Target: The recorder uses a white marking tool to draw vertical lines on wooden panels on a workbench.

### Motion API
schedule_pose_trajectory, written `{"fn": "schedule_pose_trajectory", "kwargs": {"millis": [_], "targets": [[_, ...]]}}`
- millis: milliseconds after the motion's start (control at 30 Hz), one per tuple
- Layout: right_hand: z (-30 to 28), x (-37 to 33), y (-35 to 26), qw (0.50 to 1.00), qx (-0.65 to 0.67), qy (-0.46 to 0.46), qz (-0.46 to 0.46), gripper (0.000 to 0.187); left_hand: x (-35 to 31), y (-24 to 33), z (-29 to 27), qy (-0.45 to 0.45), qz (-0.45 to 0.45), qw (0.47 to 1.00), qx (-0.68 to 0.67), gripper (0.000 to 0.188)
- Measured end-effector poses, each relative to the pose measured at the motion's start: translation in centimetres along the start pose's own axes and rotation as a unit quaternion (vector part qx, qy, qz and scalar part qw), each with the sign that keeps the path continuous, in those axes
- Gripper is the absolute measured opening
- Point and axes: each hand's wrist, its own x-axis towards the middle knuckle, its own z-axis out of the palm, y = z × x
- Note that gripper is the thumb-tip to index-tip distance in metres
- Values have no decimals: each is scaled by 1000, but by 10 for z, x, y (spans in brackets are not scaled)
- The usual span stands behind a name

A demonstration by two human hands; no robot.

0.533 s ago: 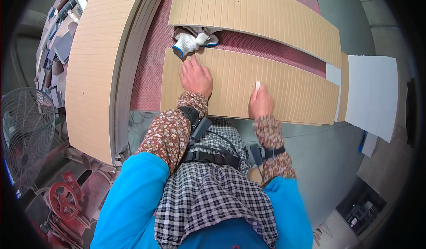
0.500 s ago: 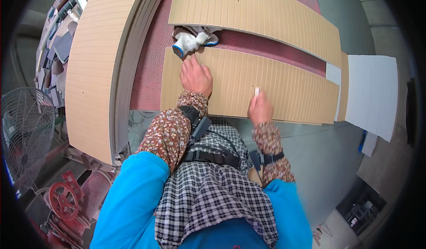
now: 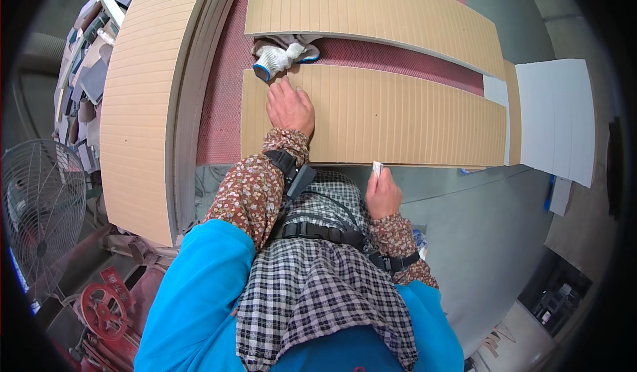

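Observation:
A tan, grooved board (image 3: 398, 116) lies in front of me, its near edge toward my body. My left hand (image 3: 290, 108) lies on its left part, fingers stretched out toward the far edge, holding nothing that I can see. Just beyond those fingertips is a bunched white knit glove (image 3: 273, 60) with a blue cuff. Close to the near edge, my right hand (image 3: 383, 194) is closed in a pinch around a small white piece (image 3: 377, 167); its exact kind is too small to make out.
A second grooved board (image 3: 371, 10) lies farther off, across a strip of red mesh surface (image 3: 219, 100). To the left stands a stack of tan boards (image 3: 142, 106). A white panel (image 3: 556, 120) sits at the right. Left of the stack are a wire fan (image 3: 43, 206) and a red handwheel (image 3: 104, 311).
My right hand has drawn back toward me with the small white piece, from over the board to its near edge. My left hand stays almost in place.

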Motion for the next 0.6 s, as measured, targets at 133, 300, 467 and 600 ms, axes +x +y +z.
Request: {"fn": "schedule_pose_trajectory", "kwargs": {"millis": [133,300,467,600], "targets": [[7,5,-2,1000,-2,12,-16,18,4,-13,-10,-38,56,997,-49,41],[6,8,-4,1000,-16,-1,-12,18,1,-35,-21,-45,130,988,-64,48],[-1,45,-14,998,-65,-23,-6,17,5,-36,-21,-32,167,982,-78,52],[10,116,-23,997,-72,-10,-15,18,3,-39,-22,-49,156,983,-86,53]]}}
